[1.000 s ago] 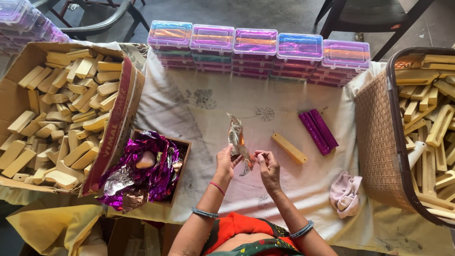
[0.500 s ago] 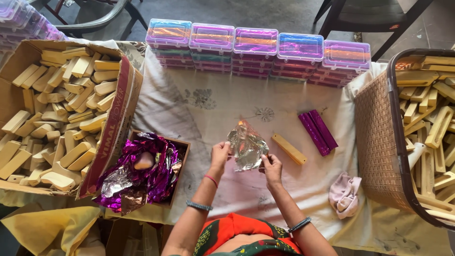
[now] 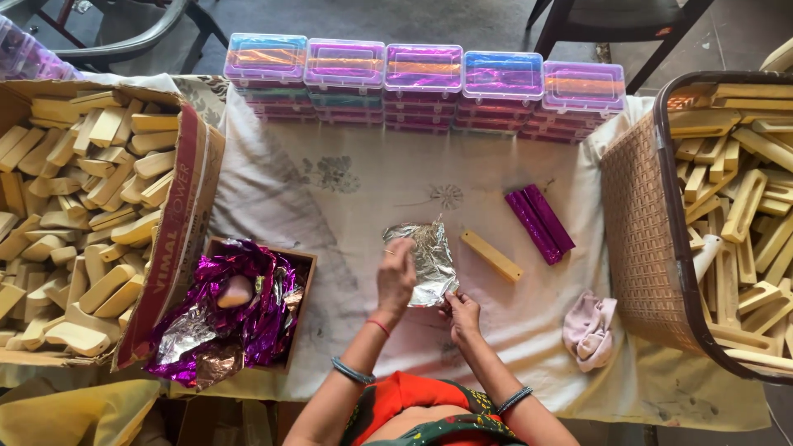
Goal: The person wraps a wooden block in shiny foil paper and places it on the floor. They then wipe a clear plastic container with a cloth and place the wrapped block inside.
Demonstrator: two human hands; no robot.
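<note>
Foil sheet (image 3: 423, 263), silver side up, lying flat on the cloth-covered surface (image 3: 330, 215) near its middle. Left hand (image 3: 396, 277) rests on the sheet's left edge, fingers curled over it; right hand (image 3: 462, 316) pinches the sheet's lower right corner. Just right of the sheet, a pale wooden bar (image 3: 491, 255) lies at a slant, apart from the foil. Further right, two bars wrapped in purple foil (image 3: 539, 223) lie side by side, touching. A pink cloth (image 3: 590, 330) sits crumpled near the right front edge. Left of the hands, a small box (image 3: 281, 285) holds loose purple foil sheets (image 3: 239, 322). Far left, a large carton (image 3: 178, 239) filled with bare wooden bars; far right, a woven basket (image 3: 640, 239) with more of them. Along the far edge, a row of stacked clear plastic cases (image 3: 425, 87) with coloured contents.
</note>
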